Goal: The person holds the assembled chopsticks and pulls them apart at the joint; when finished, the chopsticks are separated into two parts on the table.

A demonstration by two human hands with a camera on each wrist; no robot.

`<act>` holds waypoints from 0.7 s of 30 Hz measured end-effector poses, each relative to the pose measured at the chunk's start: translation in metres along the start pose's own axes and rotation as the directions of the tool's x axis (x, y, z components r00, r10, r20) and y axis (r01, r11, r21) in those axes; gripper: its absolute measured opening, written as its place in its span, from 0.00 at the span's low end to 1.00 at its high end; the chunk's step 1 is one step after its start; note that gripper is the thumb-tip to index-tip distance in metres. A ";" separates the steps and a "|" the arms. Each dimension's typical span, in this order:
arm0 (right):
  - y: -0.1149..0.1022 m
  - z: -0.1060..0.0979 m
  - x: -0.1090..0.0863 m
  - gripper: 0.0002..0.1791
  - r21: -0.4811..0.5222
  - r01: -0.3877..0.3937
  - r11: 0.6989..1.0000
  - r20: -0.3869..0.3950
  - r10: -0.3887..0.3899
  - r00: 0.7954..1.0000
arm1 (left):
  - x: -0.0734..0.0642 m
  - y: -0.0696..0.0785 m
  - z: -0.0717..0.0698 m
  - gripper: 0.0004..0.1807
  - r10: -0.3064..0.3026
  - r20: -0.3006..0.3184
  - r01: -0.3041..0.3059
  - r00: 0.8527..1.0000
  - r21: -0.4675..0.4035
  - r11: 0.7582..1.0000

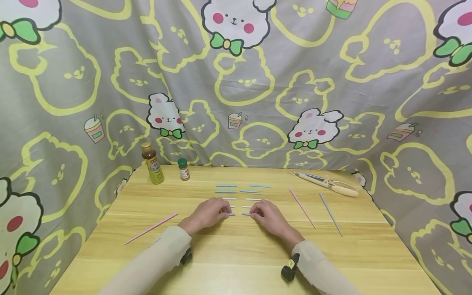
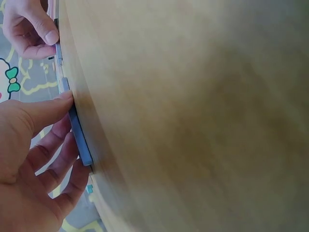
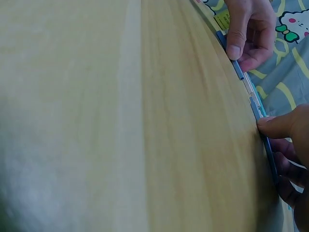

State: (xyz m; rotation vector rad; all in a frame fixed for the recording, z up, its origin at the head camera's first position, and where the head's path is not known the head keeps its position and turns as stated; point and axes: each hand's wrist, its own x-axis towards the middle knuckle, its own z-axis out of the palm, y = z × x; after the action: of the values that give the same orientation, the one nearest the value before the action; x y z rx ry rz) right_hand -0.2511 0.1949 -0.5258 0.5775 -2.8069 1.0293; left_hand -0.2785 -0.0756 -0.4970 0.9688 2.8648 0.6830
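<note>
My left hand [image 1: 211, 213] pinches a short blue stick [image 2: 79, 137] between thumb and fingertips, low at the wooden tabletop [image 1: 236, 254]. Opposite it, my right hand [image 1: 271, 215] pinches a second short blue stick [image 3: 270, 162] in the same manner. The inner ends of these two sticks point at each other across a small gap. Beyond the hands, more short sticks lie in two columns: blue ones [image 1: 226, 191] farther back and white ones [image 1: 254, 199] closer, partly hidden by the fingers.
A long pink stick [image 1: 151, 228] lies slanted at left; another pink stick [image 1: 302, 208] and a long blue stick [image 1: 330, 214] lie at right. Along the back stand a sauce bottle [image 1: 156, 172] and a green-capped spice jar [image 1: 184, 171], with tongs [image 1: 324, 183] at right. A patterned curtain [image 1: 236, 90] surrounds the table.
</note>
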 end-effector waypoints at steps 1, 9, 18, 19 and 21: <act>0.000 0.000 0.000 0.03 0.001 0.000 1.000 -0.001 0.000 1.000 | 0.000 0.000 0.000 0.03 -0.001 0.000 0.001 1.000 -0.001 1.000; 0.008 -0.007 -0.005 0.04 0.027 -0.025 0.999 -0.046 0.026 0.999 | -0.001 0.000 0.001 0.03 0.001 0.004 -0.001 1.000 -0.001 1.000; 0.037 -0.069 -0.041 0.07 -0.003 -0.019 1.000 -0.162 0.019 0.987 | -0.001 -0.002 0.001 0.02 0.005 -0.001 -0.005 1.000 -0.005 1.000; 0.044 -0.078 -0.047 0.07 -0.015 -0.033 0.999 -0.176 0.030 0.984 | -0.001 -0.002 0.001 0.02 0.003 -0.001 -0.003 1.000 -0.007 1.000; 0.059 -0.095 -0.059 0.08 -0.042 -0.071 0.997 -0.196 0.062 0.979 | -0.001 -0.002 0.001 0.02 0.001 -0.002 -0.001 1.000 -0.016 1.000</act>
State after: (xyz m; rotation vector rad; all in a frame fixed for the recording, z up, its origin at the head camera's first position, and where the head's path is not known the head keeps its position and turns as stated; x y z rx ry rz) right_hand -0.2233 0.3160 -0.5013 0.3582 -2.6870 0.9674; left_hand -0.2786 -0.0776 -0.4986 0.9675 2.8561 0.7058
